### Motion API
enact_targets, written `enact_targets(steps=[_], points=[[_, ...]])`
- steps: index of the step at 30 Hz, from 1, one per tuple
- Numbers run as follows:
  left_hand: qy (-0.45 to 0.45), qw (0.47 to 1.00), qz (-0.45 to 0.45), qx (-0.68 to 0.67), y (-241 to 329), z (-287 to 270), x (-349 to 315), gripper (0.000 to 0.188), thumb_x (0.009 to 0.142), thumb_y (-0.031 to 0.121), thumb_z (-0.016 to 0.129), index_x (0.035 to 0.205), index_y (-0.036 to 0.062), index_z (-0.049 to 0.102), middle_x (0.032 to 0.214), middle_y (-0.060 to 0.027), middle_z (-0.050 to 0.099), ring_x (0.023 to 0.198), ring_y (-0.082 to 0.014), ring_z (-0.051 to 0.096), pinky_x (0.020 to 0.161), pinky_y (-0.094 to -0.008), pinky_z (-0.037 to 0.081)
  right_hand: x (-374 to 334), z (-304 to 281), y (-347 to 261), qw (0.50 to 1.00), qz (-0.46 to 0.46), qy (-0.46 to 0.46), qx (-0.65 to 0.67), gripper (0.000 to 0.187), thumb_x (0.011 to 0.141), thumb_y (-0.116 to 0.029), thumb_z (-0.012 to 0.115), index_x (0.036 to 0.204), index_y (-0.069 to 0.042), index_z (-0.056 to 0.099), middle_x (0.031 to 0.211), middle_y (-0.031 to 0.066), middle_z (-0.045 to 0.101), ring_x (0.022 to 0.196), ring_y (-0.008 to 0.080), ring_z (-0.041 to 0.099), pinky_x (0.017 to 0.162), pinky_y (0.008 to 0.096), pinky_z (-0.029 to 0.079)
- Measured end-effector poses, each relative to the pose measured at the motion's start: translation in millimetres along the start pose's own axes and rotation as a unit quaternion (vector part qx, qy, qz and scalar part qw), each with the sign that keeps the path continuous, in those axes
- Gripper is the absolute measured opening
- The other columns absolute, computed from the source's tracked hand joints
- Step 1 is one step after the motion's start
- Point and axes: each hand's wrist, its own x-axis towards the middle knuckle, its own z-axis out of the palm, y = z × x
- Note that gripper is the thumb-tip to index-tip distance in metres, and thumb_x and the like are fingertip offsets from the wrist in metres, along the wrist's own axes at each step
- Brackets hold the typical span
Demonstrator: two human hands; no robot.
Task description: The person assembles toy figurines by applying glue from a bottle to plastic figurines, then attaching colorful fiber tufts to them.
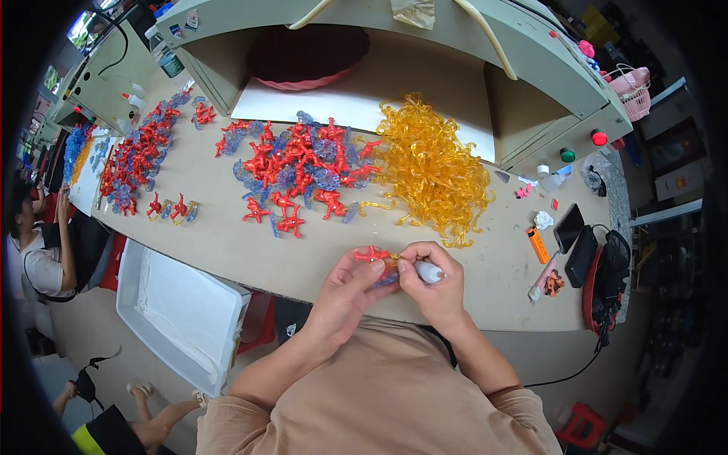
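My left hand (340, 292) is closed around a small red figure (370, 255) with a translucent blue part (386, 280) below it, near the table's front edge. Against the figure, my right hand (440, 292) pinches a bit of yellow translucent plastic (394, 258). A small white squeeze bottle (429, 272) is also tucked in the right hand, partly hidden by the fingers. Beyond my hands lie a heap of red and blue figures (299, 163) and, to its right, a big heap of curly yellow translucent pieces (432, 167).
More figures form a long pile (144, 148) on the left; two with yellow parts (180, 208) stand before it. At right lie an orange lighter (538, 246), phones (582, 256) and a dark bag (605, 280). A white bin (182, 311) sits below the left edge. Another person (49, 262) sits far left.
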Motion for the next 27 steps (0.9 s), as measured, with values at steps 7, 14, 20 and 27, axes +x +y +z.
enact_targets(steps=[7,14,20,27], points=[[0.001,1.0,-0.001,0.002,1,-1,1,0.023,0.093,0.01,0.061,0.114,0.0069,0.052,0.11,-0.0068,0.063,0.105,-0.0181,0.06,0.097,-0.0436,0.05,-2,3,3,0.996,-0.08,0.029,-0.031,0.017,0.077,-0.002,0.07,0.092,-0.004,0.063,0.084,0.0086,0.065,0.073,0.0193,0.064,0.066,0.0304,0.051],[0.006,0.999,0.02,0.044,1,-1,1,0.022,0.093,0.008,0.061,0.113,0.008,0.053,0.108,-0.0062,0.065,0.103,-0.0172,0.062,0.094,-0.0414,0.051,-3,6,4,0.997,-0.069,0.036,-0.018,0.016,0.077,-0.002,0.07,0.091,-0.004,0.063,0.084,0.0087,0.065,0.074,0.019,0.064,0.067,0.0299,0.051],[0.015,0.998,0.029,0.059,-3,-7,3,0.023,0.092,0.007,0.062,0.114,0.0083,0.053,0.104,-0.0057,0.066,0.101,-0.015,0.063,0.092,-0.0376,0.051,-4,5,5,0.999,-0.042,0.028,-0.001,0.014,0.079,-0.002,0.069,0.092,-0.004,0.063,0.085,0.0086,0.065,0.075,0.0181,0.064,0.068,0.0289,0.051],[-0.007,0.987,0.043,0.157,4,-10,0,0.024,0.091,0.005,0.064,0.113,0.0083,0.055,0.105,-0.0045,0.066,0.097,-0.0123,0.063,0.089,-0.0308,0.051,0,-8,-1,0.969,0.076,-0.115,0.205,0.015,0.091,-0.008,0.062,0.105,-0.003,0.061,0.088,0.0024,0.064,0.076,0.0084,0.06,0.069,0.0243,0.049]])
